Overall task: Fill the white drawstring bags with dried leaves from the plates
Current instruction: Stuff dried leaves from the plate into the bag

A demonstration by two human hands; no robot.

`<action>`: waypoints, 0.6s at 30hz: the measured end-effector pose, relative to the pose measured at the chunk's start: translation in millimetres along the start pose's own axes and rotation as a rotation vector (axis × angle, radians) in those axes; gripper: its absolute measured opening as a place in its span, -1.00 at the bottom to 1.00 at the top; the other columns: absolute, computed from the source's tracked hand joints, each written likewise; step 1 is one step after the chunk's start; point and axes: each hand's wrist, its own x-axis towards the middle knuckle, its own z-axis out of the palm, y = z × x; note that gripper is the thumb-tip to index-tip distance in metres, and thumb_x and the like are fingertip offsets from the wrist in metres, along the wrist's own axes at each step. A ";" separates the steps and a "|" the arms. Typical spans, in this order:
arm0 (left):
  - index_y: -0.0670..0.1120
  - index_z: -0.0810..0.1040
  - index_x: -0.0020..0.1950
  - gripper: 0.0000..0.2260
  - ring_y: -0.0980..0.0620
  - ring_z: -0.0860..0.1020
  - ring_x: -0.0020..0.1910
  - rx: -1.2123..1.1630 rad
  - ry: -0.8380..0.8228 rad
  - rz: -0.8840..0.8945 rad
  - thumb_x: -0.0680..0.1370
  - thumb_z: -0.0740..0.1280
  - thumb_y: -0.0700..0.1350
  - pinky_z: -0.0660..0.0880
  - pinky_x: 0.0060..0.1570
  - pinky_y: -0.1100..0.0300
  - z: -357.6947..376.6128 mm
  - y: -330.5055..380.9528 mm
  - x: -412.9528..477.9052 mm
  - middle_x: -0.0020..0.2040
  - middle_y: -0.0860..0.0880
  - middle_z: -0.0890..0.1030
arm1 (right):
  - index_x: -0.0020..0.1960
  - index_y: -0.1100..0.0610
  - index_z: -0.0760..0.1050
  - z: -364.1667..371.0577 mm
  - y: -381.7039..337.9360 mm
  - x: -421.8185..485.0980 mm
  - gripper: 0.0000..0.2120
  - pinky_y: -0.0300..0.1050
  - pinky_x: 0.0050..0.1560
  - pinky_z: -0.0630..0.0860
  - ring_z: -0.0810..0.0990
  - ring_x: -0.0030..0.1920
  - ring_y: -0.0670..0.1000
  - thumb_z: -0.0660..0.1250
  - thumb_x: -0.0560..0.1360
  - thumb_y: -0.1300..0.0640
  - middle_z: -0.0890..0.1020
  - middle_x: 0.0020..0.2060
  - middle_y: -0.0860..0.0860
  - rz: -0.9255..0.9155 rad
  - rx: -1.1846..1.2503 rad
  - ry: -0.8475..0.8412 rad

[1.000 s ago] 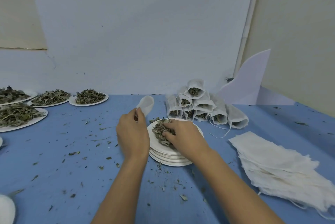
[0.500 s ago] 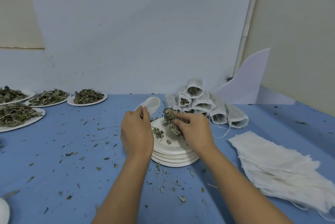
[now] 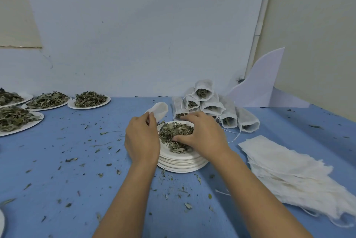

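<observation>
Blue cloth covers the table (image 3: 57, 160) in front of me, littered all over with loose crumbs of leaf. My left hand (image 3: 142, 137) pinches a white drawstring bag (image 3: 158, 110) between thumb and fingertips. The bag is lifted off the table and sticks up and away from me, just left of the stack of plates (image 3: 183, 163). My right hand (image 3: 204, 135) is down on the top plate of that stack. Its fingers are curled over the far side of the heap of dried leaves (image 3: 174, 132) and its thumb is tucked against the near side, so I am gripping a clump of them. The two hands are close together but not touching. Behind the stack, against the wall, filled bags (image 3: 209, 103) lie piled on their sides with their open mouths showing leaves and their strings trailing toward me. To my right a pile of flat empty bags (image 3: 289, 172) lies on the cloth. Far to my left sit four more plates heaped with leaves: one round plate (image 3: 89, 100) nearest the middle, a second (image 3: 48, 101) beside it, a third (image 3: 16, 121) closer to me, and a fourth (image 3: 9, 98) cut off by the edge of the view. A white board (image 3: 266, 81) leans in the corner.
</observation>
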 end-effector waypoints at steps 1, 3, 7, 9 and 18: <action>-0.12 0.60 -0.10 -0.69 0.01 0.41 -0.38 0.002 -0.001 0.001 0.65 0.13 -0.02 0.17 -0.48 0.19 -0.1 0.8 0.0 -0.25 -0.13 0.53 | 0.32 -0.09 0.47 -3.3 0.0 0.0 -0.41 -0.06 0.17 0.44 0.44 0.27 -0.02 0.45 0.34 -0.23 0.51 0.25 -0.08 0.022 0.001 -0.002; -0.13 0.58 -0.13 -0.68 0.01 0.39 -0.39 -0.001 -0.004 -0.002 0.65 0.13 -0.02 0.16 -0.48 0.19 0.2 2.0 0.2 -0.26 -0.13 0.52 | 0.24 -0.05 0.55 -7.1 -0.4 0.5 -0.53 -0.08 0.13 0.49 0.53 0.18 -0.03 0.47 0.37 -0.13 0.61 0.15 -0.06 0.052 0.056 -0.026; -0.15 0.58 -0.15 -0.67 0.03 0.35 -0.42 -0.008 -0.010 0.003 0.65 0.14 -0.02 0.14 -0.48 0.18 0.8 2.8 1.1 -0.29 -0.13 0.47 | 0.14 0.06 0.63 -7.4 -2.1 1.6 -0.70 -0.22 0.06 0.47 0.59 0.06 -0.03 0.47 0.42 0.08 0.68 0.04 0.01 0.076 0.117 -0.024; -0.13 0.60 -0.09 -0.69 0.03 0.35 -0.43 0.002 -0.013 0.012 0.65 0.14 -0.03 0.15 -0.48 0.19 0.9 3.0 1.0 -0.28 -0.12 0.47 | 0.11 0.09 0.65 -10.1 -1.9 2.5 -0.73 -0.31 0.00 0.43 0.60 0.01 -0.06 0.47 0.42 0.12 0.69 0.00 0.01 0.092 0.169 0.026; -0.12 0.62 0.04 -0.70 0.04 0.36 -0.36 0.023 0.021 0.042 0.65 0.15 0.00 0.24 -0.43 0.18 1.8 7.0 -0.3 -0.19 -0.05 0.47 | 0.06 0.08 0.67 -16.6 -1.4 4.5 -0.79 -0.35 -0.12 0.40 0.52 -0.19 -0.15 0.42 0.44 0.22 0.69 -0.04 0.00 0.095 0.314 0.164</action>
